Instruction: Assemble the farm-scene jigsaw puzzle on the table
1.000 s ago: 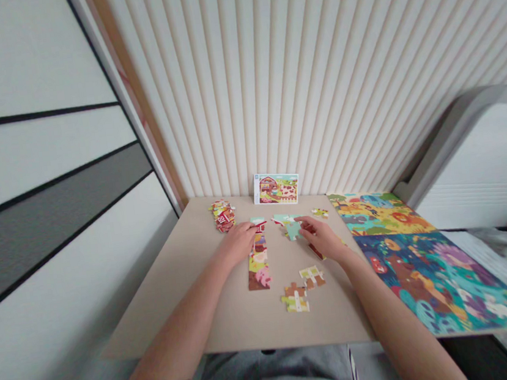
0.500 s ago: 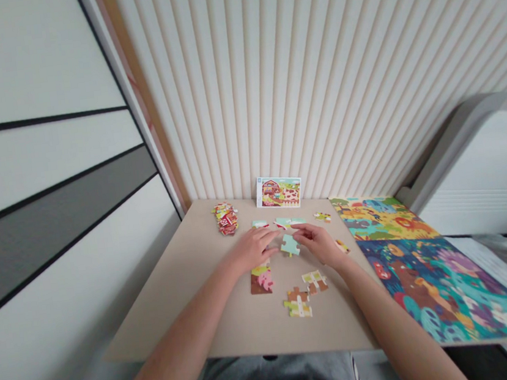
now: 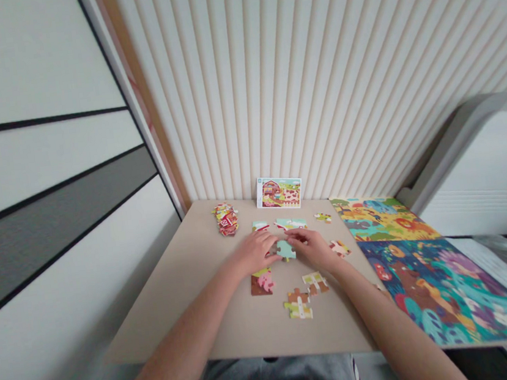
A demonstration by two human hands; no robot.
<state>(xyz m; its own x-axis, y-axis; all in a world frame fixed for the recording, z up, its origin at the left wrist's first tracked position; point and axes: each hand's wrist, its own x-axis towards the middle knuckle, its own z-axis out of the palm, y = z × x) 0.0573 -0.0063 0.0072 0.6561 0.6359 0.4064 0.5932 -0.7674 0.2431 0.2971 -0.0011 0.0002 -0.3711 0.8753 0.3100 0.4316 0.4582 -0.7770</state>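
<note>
A pale teal puzzle piece (image 3: 285,249) lies on the beige board (image 3: 201,289) between my two hands. My right hand (image 3: 313,247) has its fingertips closed on that piece's right edge. My left hand (image 3: 254,251) lies flat over the upper part of an assembled strip of pieces (image 3: 261,280), fingers stretched toward the teal piece. Further teal pieces (image 3: 289,223) sit just beyond the hands.
A small stack of loose pieces (image 3: 225,218) sits at the back left. A reference picture card (image 3: 279,191) leans on the ribbed wall. Small joined clusters (image 3: 306,294) lie near me. A large finished colourful puzzle (image 3: 424,267) fills the right side.
My right hand has slid the teal piece left and nearer to the strip. My left hand has shifted slightly down over the strip. The camera tilted a little.
</note>
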